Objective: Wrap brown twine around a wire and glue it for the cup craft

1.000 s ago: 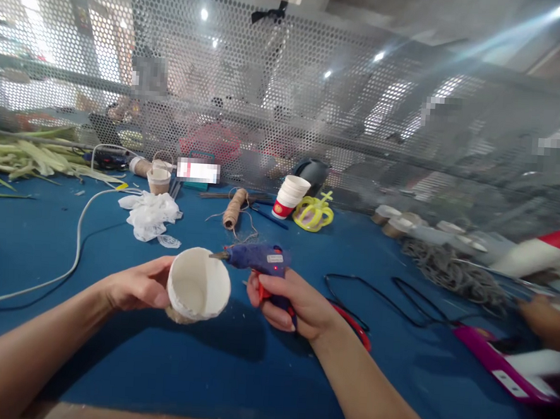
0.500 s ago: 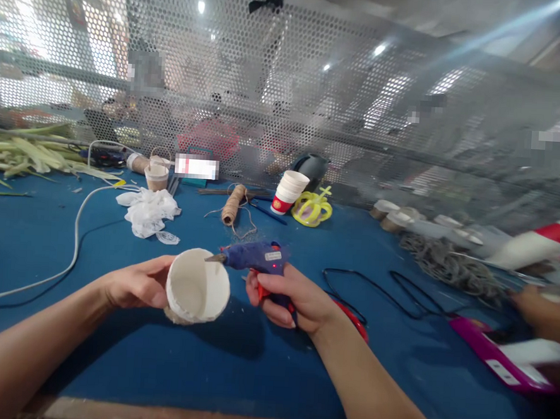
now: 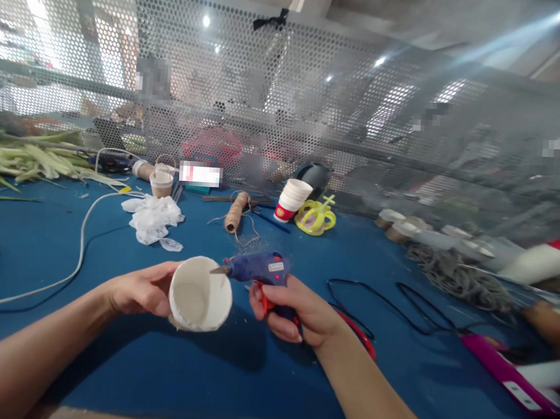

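My left hand (image 3: 144,291) grips a white paper cup (image 3: 201,294) by its left side, the mouth tilted toward me so the inside shows. Its outer side is mostly hidden; a rough edge runs around the rim. My right hand (image 3: 286,305) is wrapped around the handle of a blue glue gun (image 3: 257,268), fingers at the red trigger. A small red light glows on the gun's body. The metal nozzle points left and overlaps the cup's upper right rim in this view; I cannot tell whether it touches.
Behind lie crumpled white lace (image 3: 153,217), a twine roll (image 3: 237,212), stacked paper cups (image 3: 292,199) and a yellow crown-shaped piece (image 3: 315,218). A purple power strip (image 3: 507,372) and black cord are at right. Pale husks (image 3: 36,160) lie far left, before a perforated metal screen (image 3: 249,87).
The whole view has shifted slightly, with the scene lower and to the right. The cup and glue gun keep nearly the same position relative to each other.
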{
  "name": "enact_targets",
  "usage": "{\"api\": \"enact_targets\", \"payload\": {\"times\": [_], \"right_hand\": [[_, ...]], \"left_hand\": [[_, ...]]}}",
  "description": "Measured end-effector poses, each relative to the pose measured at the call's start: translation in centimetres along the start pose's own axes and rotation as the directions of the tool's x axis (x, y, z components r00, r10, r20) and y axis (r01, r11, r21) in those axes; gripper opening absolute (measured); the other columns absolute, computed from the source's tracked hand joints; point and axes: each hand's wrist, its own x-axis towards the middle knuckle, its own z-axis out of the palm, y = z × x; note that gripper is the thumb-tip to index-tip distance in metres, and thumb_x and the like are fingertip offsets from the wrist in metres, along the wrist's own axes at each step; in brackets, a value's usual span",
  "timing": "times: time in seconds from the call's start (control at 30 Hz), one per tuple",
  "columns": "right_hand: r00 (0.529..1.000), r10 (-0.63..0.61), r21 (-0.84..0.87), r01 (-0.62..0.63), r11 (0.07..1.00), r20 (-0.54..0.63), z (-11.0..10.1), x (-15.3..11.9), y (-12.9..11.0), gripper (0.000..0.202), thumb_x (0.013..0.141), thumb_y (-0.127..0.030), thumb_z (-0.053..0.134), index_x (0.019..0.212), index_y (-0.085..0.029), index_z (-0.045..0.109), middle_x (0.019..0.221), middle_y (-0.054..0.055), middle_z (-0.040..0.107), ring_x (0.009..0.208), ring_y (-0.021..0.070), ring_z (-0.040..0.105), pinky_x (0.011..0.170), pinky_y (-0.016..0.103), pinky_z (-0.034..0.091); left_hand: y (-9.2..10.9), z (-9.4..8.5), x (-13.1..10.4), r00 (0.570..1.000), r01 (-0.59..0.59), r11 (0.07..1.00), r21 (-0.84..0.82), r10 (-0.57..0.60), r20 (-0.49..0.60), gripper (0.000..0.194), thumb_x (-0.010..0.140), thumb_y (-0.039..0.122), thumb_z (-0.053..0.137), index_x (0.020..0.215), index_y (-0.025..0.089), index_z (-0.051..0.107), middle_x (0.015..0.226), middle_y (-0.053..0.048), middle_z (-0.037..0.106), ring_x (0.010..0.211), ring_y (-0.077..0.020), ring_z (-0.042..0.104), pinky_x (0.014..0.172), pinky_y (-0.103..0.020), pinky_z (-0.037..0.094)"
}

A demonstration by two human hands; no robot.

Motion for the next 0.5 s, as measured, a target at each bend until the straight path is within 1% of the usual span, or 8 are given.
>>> {"api": "enact_targets", "payload": {"times": [0.07,0.13,0.2,0.27,0.37,0.5], "right_hand": [[1.0,-0.015,-0.035,0.014,0.999,-0.014,0.0,-0.4,-0.3,0.028,0.072,-0.035,0.059,0.061,-0.009,0.059,0.032,-0.007,0.037,0.025,0.0018,0.026,0.026,0.014,0.021],[0.995,-0.063,-0.108,0.055,0.993,-0.078,0.1,-0.7,-0.7,0.027,0.072,-0.036,0.059,0.064,-0.01,0.059,0.033,-0.008,0.038,0.026,0.0023,0.028,0.027,0.015,0.022],[0.974,-0.147,-0.245,0.102,0.964,-0.174,0.2,-1.0,-1.1,0.025,0.075,-0.034,0.058,0.067,-0.011,0.059,0.035,-0.007,0.041,0.028,0.0036,0.033,0.03,0.016,0.026],[0.942,-0.235,-0.402,0.125,0.907,-0.239,0.5,-1.2,-1.4,0.023,0.077,-0.033,0.057,0.07,-0.012,0.058,0.036,-0.006,0.044,0.031,0.0052,0.038,0.035,0.018,0.032],[0.916,-0.292,-0.533,0.106,0.839,-0.277,0.9,-1.4,-1.7,0.023,0.077,-0.033,0.058,0.069,-0.012,0.058,0.037,-0.005,0.046,0.033,0.006,0.041,0.039,0.019,0.036],[0.907,-0.284,-0.618,0.035,0.785,-0.31,1.2,-1.4,-1.8,0.026,0.076,-0.037,0.057,0.068,-0.012,0.057,0.039,-0.004,0.048,0.035,0.0067,0.043,0.039,0.02,0.039]], "left_hand": [[0.1,0.0,0.0,1.0,-0.014,1.0,0.002,0.014,-0.026,0.064,0.049,0.02,0.068,0.112,0.015,0.056,0.093,-0.009,0.064,0.077,-0.0201,0.057,0.066,-0.027,0.044],[0.3,0.2,0.1,0.999,-0.03,1.0,0.004,0.03,-0.043,0.061,0.05,0.022,0.068,0.109,0.015,0.057,0.09,-0.008,0.064,0.077,-0.0204,0.057,0.067,-0.027,0.044],[0.6,0.4,0.2,0.997,-0.04,0.999,0.016,0.04,-0.062,0.055,0.052,0.023,0.068,0.105,0.015,0.059,0.086,-0.006,0.064,0.074,-0.0187,0.057,0.065,-0.025,0.044],[0.7,0.5,0.3,0.995,-0.048,0.998,0.037,0.051,-0.09,0.051,0.053,0.023,0.068,0.103,0.015,0.06,0.085,-0.005,0.063,0.072,-0.0171,0.056,0.063,-0.024,0.043],[0.8,0.5,0.3,0.992,-0.056,0.997,0.056,0.062,-0.111,0.052,0.054,0.024,0.068,0.105,0.015,0.059,0.088,-0.005,0.062,0.073,-0.0166,0.055,0.064,-0.023,0.043],[0.9,0.2,0.4,0.988,-0.063,0.993,0.097,0.076,-0.135,0.055,0.058,0.028,0.067,0.11,0.014,0.055,0.091,-0.006,0.061,0.076,-0.017,0.056,0.066,-0.024,0.043]]}}
